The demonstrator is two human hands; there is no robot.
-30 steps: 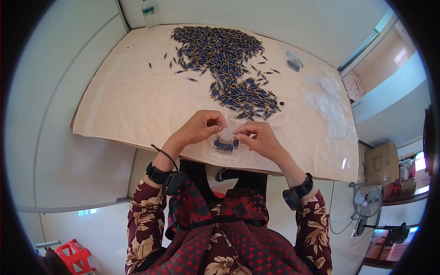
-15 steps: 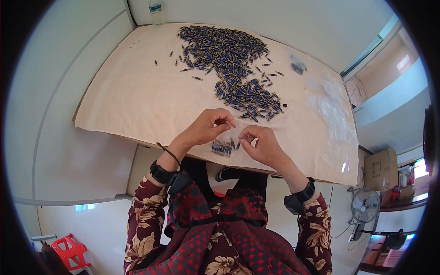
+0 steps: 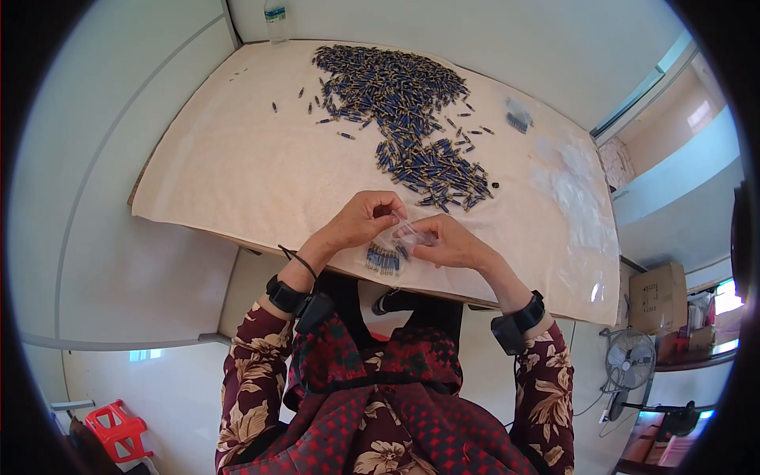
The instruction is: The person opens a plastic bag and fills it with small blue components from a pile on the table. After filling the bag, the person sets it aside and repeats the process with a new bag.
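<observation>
Over the near edge of the table, my left hand [image 3: 366, 219] pinches the rim of a small clear plastic bag [image 3: 404, 228] between thumb and fingertips. From the other side my right hand [image 3: 453, 242] grips the same bag, thumb and fingers closed about its edge. Just below the hands, a neat row of small blue cylinders with gold-coloured ends [image 3: 383, 259] lies side by side. One or two more such pieces [image 3: 401, 251] sit beside the row, partly seen through the plastic.
A large heap of the same cylinders [image 3: 396, 87] spreads over the cloth-covered table [image 3: 229, 158]. At the right lie flat clear bags [image 3: 576, 198] and a filled bag [image 3: 518, 115]. A small black round item [image 3: 495, 185] is near the heap. A plastic bottle [image 3: 275, 24] stands behind the table.
The clear bag now shows stretched between both hands. My right hand has moved slightly left, nearer my left hand, and its fingers have closed on the plastic.
</observation>
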